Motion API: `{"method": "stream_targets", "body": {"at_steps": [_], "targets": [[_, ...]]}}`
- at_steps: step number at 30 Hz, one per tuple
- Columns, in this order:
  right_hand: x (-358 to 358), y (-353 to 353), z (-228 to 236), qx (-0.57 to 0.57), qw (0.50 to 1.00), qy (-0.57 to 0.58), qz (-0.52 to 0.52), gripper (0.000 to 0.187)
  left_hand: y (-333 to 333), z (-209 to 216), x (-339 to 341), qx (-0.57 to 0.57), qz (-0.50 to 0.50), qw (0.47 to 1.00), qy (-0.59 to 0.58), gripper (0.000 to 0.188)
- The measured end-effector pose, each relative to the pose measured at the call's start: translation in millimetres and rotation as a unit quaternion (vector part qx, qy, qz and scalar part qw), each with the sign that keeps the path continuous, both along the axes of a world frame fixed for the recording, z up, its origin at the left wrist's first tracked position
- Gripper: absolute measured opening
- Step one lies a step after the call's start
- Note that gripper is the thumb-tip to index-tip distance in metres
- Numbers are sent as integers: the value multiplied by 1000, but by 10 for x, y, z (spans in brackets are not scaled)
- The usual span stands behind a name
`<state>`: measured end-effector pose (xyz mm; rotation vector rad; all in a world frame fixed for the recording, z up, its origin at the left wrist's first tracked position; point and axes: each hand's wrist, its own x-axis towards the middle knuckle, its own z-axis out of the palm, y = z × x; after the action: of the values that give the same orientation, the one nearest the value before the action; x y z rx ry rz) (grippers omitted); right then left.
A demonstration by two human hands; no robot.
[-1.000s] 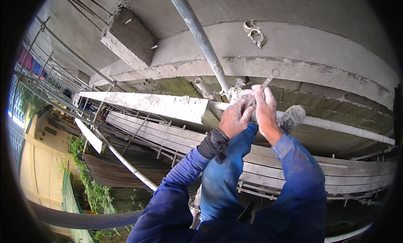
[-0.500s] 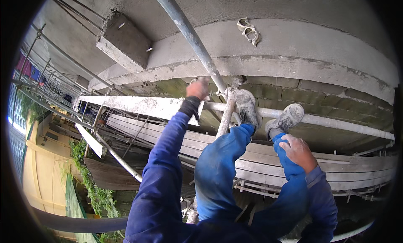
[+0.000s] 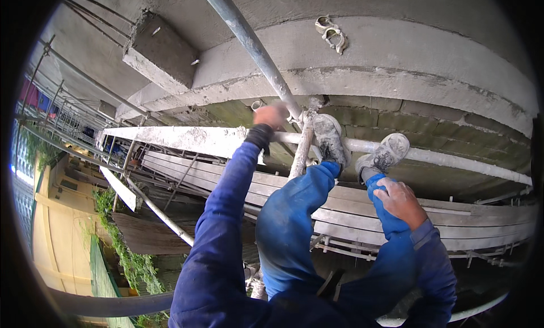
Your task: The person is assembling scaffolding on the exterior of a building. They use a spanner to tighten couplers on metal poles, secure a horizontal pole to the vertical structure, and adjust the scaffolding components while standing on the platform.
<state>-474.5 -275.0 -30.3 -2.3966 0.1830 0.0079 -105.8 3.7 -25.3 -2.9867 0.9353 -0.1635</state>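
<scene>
My left hand (image 3: 271, 117) is smeared by motion beside the slanting grey scaffold tube (image 3: 249, 41), near the joint (image 3: 306, 119) where several tubes meet. A small pale ring-shaped piece (image 3: 256, 106) shows just beyond that hand; whether I hold it is unclear. My right hand (image 3: 401, 202) lies with its fingers over the blue trouser leg (image 3: 391, 226), just above my right shoe (image 3: 386, 153). Both shoes rest on a whitish horizontal tube (image 3: 447, 159). On the concrete ledge (image 3: 391, 50) ahead lies a pale scaffold clamp (image 3: 332, 35).
A cement-spattered plank (image 3: 187, 138) runs off to the left. Below me lie long boards (image 3: 362, 217) on scaffolding, with gaps down to lower levels. A concrete block (image 3: 161, 50) with rebar (image 3: 102, 22) juts out at upper left. A yellow building (image 3: 62, 220) stands far left.
My left hand has shifted slightly right, closer to the slanting tube. The whole view has moved a little. My right hand stays on the leg.
</scene>
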Motion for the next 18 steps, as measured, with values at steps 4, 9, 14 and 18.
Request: {"method": "stream_targets", "body": {"at_steps": [4,9,14,18], "targets": [[48,-31,85,16,999,29,-9,32,-149,-213,-162,-70,50,996,-20,44],[-26,4,-40,3,1000,8,-10,31,-893,57,-950,-47,-83,994,45,45],[-17,0,61,11,999,32,-15,31,-730,-2,-591,-114,-163,980,-24,28],[59,69,44,12,1000,16,2,31,-216,-253,145,-81,172,975,114,28]]}}
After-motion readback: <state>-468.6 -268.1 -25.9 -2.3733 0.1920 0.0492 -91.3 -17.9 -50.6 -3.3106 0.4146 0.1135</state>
